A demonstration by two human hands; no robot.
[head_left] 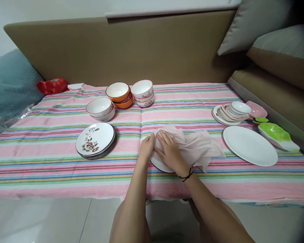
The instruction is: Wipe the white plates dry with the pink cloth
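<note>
A white plate (162, 165) with a dark rim lies in front of me on the striped cloth, mostly hidden under a pale pink cleaning cloth (197, 145). At the plate's left edge, my left hand (147, 145) is closed on the rim, its thumb up along the side. My right hand (170, 150) lies flat on the pink cloth over the plate, fingers stretched out and pressing down. The loose part of the cloth trails to the right in folds.
Left of my hands stands a stack of flower-patterned plates (96, 140). Behind are stacked white bowls (100, 108), orange bowls (119, 92) and more white bowls (143, 91). To the right lie an oval white plate (250, 145), small stacked dishes (233, 113) and a green leaf-shaped dish (277, 135).
</note>
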